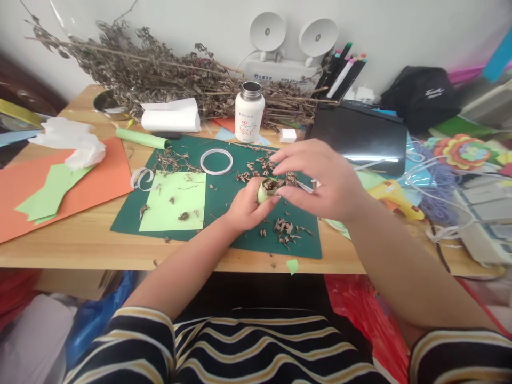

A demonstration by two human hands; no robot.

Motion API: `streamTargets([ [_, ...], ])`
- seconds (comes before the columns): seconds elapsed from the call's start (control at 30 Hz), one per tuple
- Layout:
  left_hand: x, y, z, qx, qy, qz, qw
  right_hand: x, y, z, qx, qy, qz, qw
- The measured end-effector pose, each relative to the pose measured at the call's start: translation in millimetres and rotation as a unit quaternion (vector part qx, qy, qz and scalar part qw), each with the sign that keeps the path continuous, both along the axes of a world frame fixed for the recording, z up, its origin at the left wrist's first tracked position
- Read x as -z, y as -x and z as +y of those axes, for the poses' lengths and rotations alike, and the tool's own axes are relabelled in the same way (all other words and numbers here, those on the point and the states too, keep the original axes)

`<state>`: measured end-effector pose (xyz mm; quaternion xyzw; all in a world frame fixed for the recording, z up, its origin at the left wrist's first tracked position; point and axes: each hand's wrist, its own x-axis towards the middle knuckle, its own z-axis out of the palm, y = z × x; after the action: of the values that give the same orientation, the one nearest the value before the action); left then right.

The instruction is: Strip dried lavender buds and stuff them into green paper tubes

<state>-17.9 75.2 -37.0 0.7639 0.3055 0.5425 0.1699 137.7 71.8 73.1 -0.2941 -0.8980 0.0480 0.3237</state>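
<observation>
My left hand [246, 209] is wrapped round a small green paper tube [263, 193] held above the cutting mat, its open end up. Brown dried leaves [270, 185] fill the mouth of the tube. Over its right side is my right hand [320, 178], fingers apart, with the thumb close to the rim; nothing shows clearly between its fingers. Crumbled leaves [284, 226] lie on the dark green cutting mat [224, 213] beside and behind the hands. A light green paper square [174, 205] with a few leaf bits rests on the mat at the left.
Behind the mat stand a white bottle [250, 114] and a heap of dried plants [160, 74]. A tape ring [216, 161] lies on the mat. Orange paper [108, 181] is at the left; a yellow glue gun [394, 197], cables and a black tray [360, 136] are at the right.
</observation>
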Motion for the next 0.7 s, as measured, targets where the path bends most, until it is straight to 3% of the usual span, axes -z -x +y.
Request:
streamTargets([
  [0.1, 0.9, 0, 1, 0.016, -0.014, -0.007, 1.000, 5.7, 7, -1, -0.015, -0.046, -0.045, 0.998],
  [0.23, 1.0, 0, 2, 0.012, -0.030, -0.010, 0.999, 12.2, 13, -5, 0.016, -0.070, -0.034, 0.997],
  [0.53, 0.4, 0, 1, -0.007, -0.023, 0.003, 1.000, 12.5, 17, -9, 0.045, 0.026, 0.060, 0.997],
  [0.7, -1.8, 0, 1, -0.013, -0.027, 0.005, 1.000, 8.4, 19, -9, 0.054, 0.035, 0.031, 0.997],
])
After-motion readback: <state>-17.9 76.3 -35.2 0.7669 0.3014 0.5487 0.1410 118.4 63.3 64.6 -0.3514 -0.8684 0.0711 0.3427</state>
